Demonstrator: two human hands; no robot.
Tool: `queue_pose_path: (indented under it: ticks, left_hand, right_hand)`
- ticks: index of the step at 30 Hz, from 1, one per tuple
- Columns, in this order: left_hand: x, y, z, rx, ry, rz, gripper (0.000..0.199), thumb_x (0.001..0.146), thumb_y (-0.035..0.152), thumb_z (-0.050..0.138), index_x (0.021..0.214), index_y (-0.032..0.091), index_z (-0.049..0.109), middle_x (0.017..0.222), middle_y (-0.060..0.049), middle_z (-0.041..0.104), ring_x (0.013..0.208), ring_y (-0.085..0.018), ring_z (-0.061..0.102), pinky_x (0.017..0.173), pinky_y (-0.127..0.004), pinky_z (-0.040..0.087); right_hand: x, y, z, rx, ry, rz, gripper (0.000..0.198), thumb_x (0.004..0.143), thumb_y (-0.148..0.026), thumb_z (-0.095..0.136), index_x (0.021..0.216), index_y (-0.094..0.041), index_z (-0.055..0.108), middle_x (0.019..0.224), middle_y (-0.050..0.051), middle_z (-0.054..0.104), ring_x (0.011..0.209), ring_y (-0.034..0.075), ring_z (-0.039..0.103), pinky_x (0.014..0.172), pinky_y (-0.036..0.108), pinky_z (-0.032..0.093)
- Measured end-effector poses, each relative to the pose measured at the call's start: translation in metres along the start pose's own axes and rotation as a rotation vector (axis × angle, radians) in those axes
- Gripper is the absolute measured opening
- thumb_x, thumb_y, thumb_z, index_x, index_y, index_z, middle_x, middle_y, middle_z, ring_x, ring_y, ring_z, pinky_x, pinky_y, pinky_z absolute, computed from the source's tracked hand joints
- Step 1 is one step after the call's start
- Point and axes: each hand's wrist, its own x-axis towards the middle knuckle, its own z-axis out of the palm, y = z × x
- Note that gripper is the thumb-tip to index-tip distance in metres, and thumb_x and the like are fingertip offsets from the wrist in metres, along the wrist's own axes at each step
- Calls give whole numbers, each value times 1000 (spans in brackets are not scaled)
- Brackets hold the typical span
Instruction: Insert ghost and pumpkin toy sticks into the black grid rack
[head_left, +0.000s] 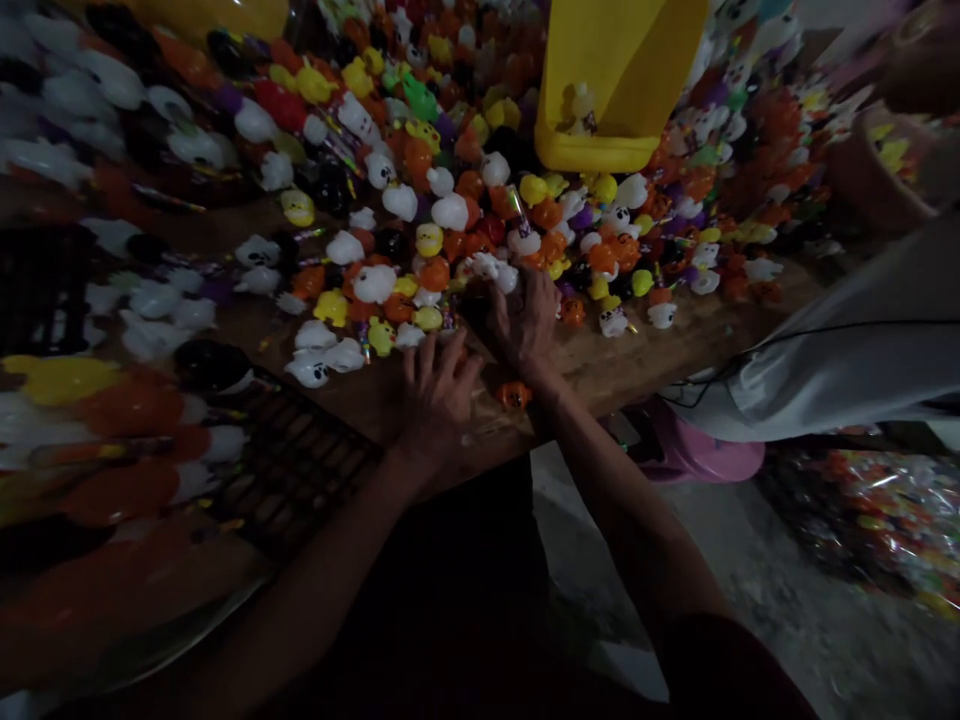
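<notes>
My left hand (441, 388) lies at the near edge of a heap of small plastic toys, fingers apart and pointing away from me, with nothing visible in it. Close beside it, my right hand (527, 322) reaches a little farther into the heap. Its thumb and fingers close on a small white toy figure (491, 268); part of the grip is hidden. An orange pumpkin toy (514, 394) rests on bare wood between my wrists. Yellow, white and orange toys crowd around my fingertips, among them a light-green figure (382, 337).
A yellow scoop-like bin (592, 155) stands on the heap at the back, a toy inside. Left are a black plastic crate (300, 465) and a blurred pile of toys. At right, a person in pale clothing (855, 340) is near a pink stool (701, 455) and a bagged heap (892, 510).
</notes>
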Motion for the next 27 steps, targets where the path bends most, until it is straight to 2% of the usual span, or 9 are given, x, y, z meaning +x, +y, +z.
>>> queue_pose_path:
  ticks: [3,7,10,13,15,17,22,24,27]
  left_hand:
    - [2,-2,-2,-31,-3,-63,34,100,25,43,122,21,69,148,-13,58,139,-42,47,112,-65,33]
    - [0,0,-4,-102,0,-98,34,98,25,48,123,21,70,146,-14,59,141,-40,45,115,-64,30]
    - [1,1,-3,-109,44,-99,36,99,22,46,125,22,69,149,-14,57,139,-37,49,114,-63,33]
    - [1,1,0,-76,123,-72,33,100,21,46,122,23,71,150,-13,55,140,-37,47,112,-59,37]
    - [1,1,2,-44,153,-48,33,98,18,49,122,23,71,150,-13,55,140,-37,46,112,-58,38]
    - [0,1,4,-22,157,-14,36,96,14,49,125,22,69,149,-14,56,138,-36,49,112,-56,39]
    - [6,0,0,-14,143,24,35,96,15,51,128,16,66,143,-18,60,128,-30,60,110,-51,41]
    - [9,3,-8,-3,157,27,34,96,15,51,126,15,66,141,-18,62,127,-31,61,112,-53,39]
    - [4,19,-20,23,237,37,33,94,13,53,124,15,66,140,-17,63,132,-34,58,115,-55,36]
  right_hand:
    - [9,-9,-3,98,24,-14,33,102,-36,43,130,-21,54,129,13,62,123,24,56,109,42,44]
    - [3,-5,-41,84,90,-15,32,102,-41,48,124,-20,60,114,11,65,108,22,61,99,38,50]
    - [-29,13,-78,-38,115,20,36,100,-44,53,126,-20,62,114,12,65,107,24,62,98,42,50]
    - [-72,35,-97,-182,101,86,37,99,-43,51,121,-18,66,108,14,67,103,28,62,93,47,50]
    - [-93,44,-93,-226,33,126,39,97,-45,52,119,-17,67,103,14,69,99,29,63,90,49,49]
    - [-99,48,-79,-237,-2,166,40,96,-46,56,119,-15,67,104,14,70,100,30,64,92,49,48]
    - [-72,43,-52,-204,-60,117,35,97,-41,58,121,-17,68,116,15,71,108,29,64,97,45,44]
    - [-67,43,-51,-179,-44,87,36,98,-42,57,122,-18,68,119,15,70,108,28,64,95,42,45]
    - [-68,41,-57,-210,89,93,33,99,-41,53,118,-20,69,111,13,71,103,27,64,91,41,45]
